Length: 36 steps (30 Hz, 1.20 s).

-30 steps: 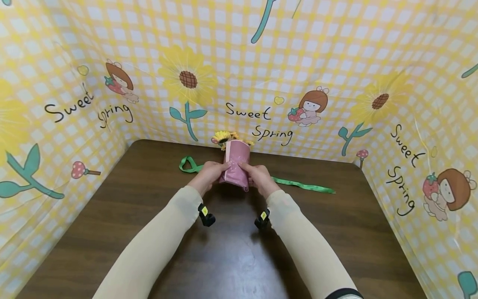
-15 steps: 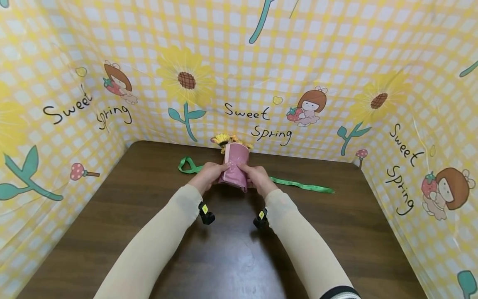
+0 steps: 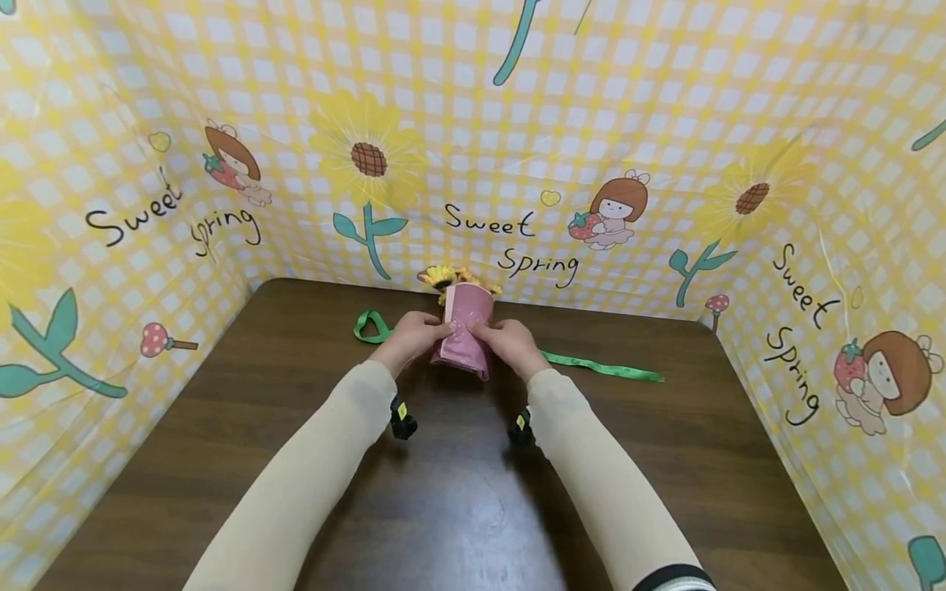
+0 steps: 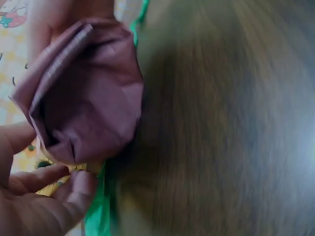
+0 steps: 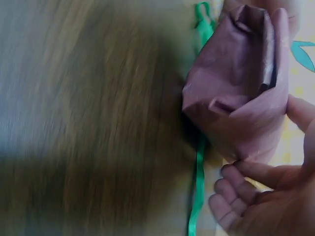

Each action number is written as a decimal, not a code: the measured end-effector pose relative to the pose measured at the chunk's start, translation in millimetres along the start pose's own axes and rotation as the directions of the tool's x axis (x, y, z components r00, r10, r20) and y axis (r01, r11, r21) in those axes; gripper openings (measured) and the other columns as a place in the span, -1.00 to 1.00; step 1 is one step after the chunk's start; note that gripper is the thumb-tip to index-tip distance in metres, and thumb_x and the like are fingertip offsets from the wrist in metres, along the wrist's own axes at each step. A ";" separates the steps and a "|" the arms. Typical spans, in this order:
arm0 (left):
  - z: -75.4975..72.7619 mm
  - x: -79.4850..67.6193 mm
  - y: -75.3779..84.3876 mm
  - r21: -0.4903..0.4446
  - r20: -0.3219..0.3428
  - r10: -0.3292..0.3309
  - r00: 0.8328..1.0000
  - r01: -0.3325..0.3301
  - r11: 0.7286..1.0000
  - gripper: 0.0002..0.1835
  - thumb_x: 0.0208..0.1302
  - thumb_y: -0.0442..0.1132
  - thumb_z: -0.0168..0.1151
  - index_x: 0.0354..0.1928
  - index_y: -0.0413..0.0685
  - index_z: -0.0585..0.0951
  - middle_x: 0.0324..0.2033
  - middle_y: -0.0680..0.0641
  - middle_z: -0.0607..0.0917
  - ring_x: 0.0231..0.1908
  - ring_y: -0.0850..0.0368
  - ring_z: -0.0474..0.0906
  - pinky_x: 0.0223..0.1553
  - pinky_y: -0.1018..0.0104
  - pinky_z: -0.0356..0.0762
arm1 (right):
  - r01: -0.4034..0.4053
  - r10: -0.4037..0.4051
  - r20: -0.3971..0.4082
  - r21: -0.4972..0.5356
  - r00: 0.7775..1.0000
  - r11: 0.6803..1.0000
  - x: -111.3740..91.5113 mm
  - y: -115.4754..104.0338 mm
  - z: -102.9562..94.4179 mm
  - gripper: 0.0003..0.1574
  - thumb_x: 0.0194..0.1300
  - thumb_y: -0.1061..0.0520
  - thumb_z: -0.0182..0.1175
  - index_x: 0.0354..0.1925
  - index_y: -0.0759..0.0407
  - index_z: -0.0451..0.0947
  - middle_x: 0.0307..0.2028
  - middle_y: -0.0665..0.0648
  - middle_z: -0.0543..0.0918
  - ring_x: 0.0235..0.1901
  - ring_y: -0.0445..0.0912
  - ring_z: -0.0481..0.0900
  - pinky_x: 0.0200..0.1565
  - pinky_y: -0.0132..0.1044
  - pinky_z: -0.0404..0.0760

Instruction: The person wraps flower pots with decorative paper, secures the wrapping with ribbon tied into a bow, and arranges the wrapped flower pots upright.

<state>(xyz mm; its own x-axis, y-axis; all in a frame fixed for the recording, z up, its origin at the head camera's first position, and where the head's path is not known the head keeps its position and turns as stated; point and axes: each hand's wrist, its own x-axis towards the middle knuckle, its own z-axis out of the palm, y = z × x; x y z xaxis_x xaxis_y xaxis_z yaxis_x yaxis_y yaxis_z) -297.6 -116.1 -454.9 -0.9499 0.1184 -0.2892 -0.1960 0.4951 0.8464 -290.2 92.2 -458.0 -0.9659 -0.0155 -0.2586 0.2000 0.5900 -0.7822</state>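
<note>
Yellow-and-white checked fabric (image 3: 488, 131) printed with sunflowers (image 3: 368, 158) and the words "Sweet Spring" (image 3: 489, 222) lines three sides of a dark brown, wood-grained table (image 3: 458, 501). At left, a person's arm in a cream sleeve (image 3: 296, 484) reaches toward the far edge, a small black camera (image 3: 402, 419) worn at the wrist. Just beyond that wrist, a loop of flat green ribbon (image 3: 380, 330) lies on the wood. The left hand (image 3: 410, 338) pinches one side of a rolled, pinkish-mauve sheet wrap (image 3: 469, 310), its thumb pressed on the front and its other fingers bent behind.

At center, near the table's far edge, the wrap tilts away from the person, with artificial-looking yellow flowers (image 3: 439, 277) showing past its upper end, toward the fabric. Wrist views look into its hollow, creased lower end; whether it touches the table cannot be told. The right hand (image 3: 513, 343) grips the opposite side, thumb on the front near the left thumb, remaining fingers curled underneath. A second black camera (image 3: 521, 427) hangs at that wrist. Farther right, a long green ribbon tail (image 3: 606, 368) stretches across the wood, its end well apart from the hand.
</note>
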 end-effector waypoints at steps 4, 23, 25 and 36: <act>-3.6 5.8 -4.6 0.092 0.001 0.126 0.992 -0.126 0.988 -0.40 0.45 0.08 0.23 0.30 -0.24 0.53 0.22 -0.24 0.61 0.20 -0.13 0.52 0.26 -0.05 0.48 | 0.083 -0.088 -0.037 -0.113 0.995 0.990 -1.5 1.2 0.1 -0.16 0.31 -0.47 0.17 0.10 0.22 0.64 -0.03 0.17 0.72 -0.11 0.03 0.62 0.01 -0.03 0.62; 1.3 2.1 -20.6 -0.024 0.116 0.056 0.992 -0.054 0.998 -0.22 0.47 0.26 0.10 0.40 -0.27 0.43 0.34 -0.26 0.51 0.40 -0.17 0.35 0.43 -0.12 0.26 | 0.033 -0.033 -0.001 -0.007 0.999 0.999 -5.0 9.7 8.7 0.04 0.31 -0.56 0.11 0.33 0.22 0.47 0.26 0.23 0.58 0.25 0.11 0.54 0.30 0.08 0.48; 2.5 -1.9 -19.9 -0.024 0.120 0.037 0.992 -0.035 0.999 -0.20 0.46 0.28 0.10 0.41 -0.26 0.42 0.35 -0.26 0.49 0.42 -0.17 0.33 0.44 -0.14 0.24 | 0.032 -0.032 -0.002 -0.003 0.999 0.999 -9.7 9.9 8.2 0.03 0.31 -0.54 0.12 0.32 0.24 0.48 0.26 0.24 0.58 0.25 0.12 0.54 0.30 0.08 0.48; 18.1 -34.1 -17.7 0.058 0.133 0.113 0.985 -0.121 0.991 -0.40 0.53 0.10 0.09 0.26 -0.32 0.57 0.16 -0.27 0.65 0.24 -0.13 0.51 0.32 -0.09 0.40 | 0.071 -0.071 -0.002 -0.001 0.997 0.998 -42.8 24.5 5.8 -0.09 0.33 -0.48 0.16 0.17 0.26 0.59 0.11 0.22 0.68 0.08 0.07 0.62 0.16 0.04 0.57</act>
<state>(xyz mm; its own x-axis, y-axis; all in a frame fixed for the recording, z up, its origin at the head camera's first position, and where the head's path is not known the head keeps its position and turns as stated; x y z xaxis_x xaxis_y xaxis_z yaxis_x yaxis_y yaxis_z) -257.3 -113.4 -468.2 -0.9252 0.2867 -0.2488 -0.0649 0.5262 0.8479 -243.0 102.6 -469.4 -0.9779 -0.0554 -0.2015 0.1310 0.5885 -0.7978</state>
